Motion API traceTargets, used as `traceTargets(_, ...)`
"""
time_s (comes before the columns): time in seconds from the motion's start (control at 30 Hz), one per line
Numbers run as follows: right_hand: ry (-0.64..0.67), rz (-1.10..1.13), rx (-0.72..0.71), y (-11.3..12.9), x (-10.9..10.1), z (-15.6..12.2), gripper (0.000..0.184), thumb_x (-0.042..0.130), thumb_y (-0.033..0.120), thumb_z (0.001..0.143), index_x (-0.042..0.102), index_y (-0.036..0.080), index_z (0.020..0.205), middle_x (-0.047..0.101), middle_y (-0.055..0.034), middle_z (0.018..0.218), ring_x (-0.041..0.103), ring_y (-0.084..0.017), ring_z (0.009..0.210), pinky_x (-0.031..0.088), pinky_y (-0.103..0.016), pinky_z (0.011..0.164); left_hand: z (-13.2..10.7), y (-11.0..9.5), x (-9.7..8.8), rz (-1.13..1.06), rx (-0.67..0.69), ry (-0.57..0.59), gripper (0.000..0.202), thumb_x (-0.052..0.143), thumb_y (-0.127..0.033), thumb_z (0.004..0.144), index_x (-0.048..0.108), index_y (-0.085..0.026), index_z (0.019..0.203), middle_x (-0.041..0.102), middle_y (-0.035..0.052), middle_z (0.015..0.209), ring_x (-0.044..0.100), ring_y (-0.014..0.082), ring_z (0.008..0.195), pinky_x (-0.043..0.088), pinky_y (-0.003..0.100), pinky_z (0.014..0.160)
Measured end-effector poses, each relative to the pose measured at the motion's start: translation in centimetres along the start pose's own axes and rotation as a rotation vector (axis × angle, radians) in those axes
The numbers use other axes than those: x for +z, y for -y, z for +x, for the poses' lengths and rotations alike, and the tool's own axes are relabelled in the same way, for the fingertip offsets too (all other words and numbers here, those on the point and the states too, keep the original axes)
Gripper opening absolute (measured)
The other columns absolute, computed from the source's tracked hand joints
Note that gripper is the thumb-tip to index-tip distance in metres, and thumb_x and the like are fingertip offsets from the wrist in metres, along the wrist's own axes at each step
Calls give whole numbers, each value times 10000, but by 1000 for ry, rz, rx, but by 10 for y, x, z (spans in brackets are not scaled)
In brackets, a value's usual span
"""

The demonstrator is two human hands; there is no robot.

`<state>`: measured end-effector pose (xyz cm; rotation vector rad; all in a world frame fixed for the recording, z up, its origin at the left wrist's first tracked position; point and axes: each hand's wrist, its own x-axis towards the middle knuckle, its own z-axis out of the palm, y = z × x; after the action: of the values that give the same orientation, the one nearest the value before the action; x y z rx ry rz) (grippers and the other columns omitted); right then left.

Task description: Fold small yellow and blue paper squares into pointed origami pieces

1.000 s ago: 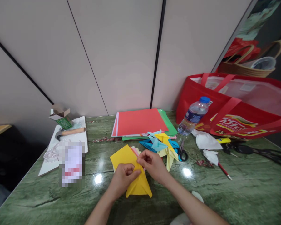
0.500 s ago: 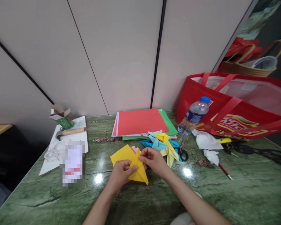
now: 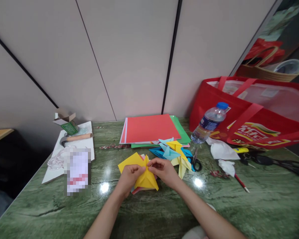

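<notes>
Both of my hands pinch a folded yellow paper piece [image 3: 146, 179] just above the green marble table [image 3: 64, 215]. My left hand [image 3: 129, 177] grips its left side and my right hand [image 3: 164, 170] grips its upper right, near the pointed tip. A flat yellow sheet [image 3: 128, 161] lies under and behind the piece, with pink and pale sheets peeking out below it. Just to the right lie several finished folded shapes in blue and yellow [image 3: 173, 153].
A stack of red and green paper [image 3: 150, 129] lies at the wall. Black-handled scissors [image 3: 196, 162], a water bottle [image 3: 209, 122], crumpled tissues [image 3: 221, 151], a red pencil [image 3: 241, 183] and a red bag [image 3: 254, 109] stand right. A white tray [image 3: 87, 143] with a hammer [image 3: 76, 137] sits left.
The yellow piece has been folded smaller and its tip now points up between my hands. Both hands moved slightly away from me, toward the paper stack.
</notes>
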<state>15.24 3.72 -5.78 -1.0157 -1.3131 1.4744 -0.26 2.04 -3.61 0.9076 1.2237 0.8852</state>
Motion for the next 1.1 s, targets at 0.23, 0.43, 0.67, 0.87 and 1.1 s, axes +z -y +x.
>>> traceTargets(0.23,-26,-61,-22,0,2,-2,127,621,267,670,656,182,759,568,2,676,513,-116,528,417,-208,409,0,5,1,-8,-21,-31,295,750,-382,507,616,-122,540,561,-24,480,450,82,445,316,183,435)
traceTargets(0.43,-30,-108,-53,5,1,-3,143,629,230,659,705,182,771,662,-32,743,580,-155,647,462,-258,575,-2,6,2,-6,-39,3,313,746,-400,509,614,-118,532,514,-41,438,402,64,401,271,178,401)
traceTargets(0.67,-39,-138,-61,3,-1,-3,186,619,248,672,720,194,819,673,-26,720,566,-142,585,447,-249,522,-5,6,7,-30,-60,20,341,720,-443,533,588,-129,514,528,-35,441,401,72,383,254,185,370)
traceTargets(0.87,-56,-144,-62,3,-1,-3,196,629,242,670,723,204,838,700,-33,786,606,-170,656,476,-272,578,-6,5,10,-52,-63,-6,331,741,-417,507,578,-129,506,533,-33,441,414,73,391,269,181,380)
traceTargets(1.1,-54,-159,-81,4,-1,-4,185,628,232,677,724,203,832,702,-42,811,621,-189,711,488,-290,628,-7,4,12,-71,-58,-35,333,761,-389,474,547,-134,475,523,-43,435,411,67,399,285,176,395)
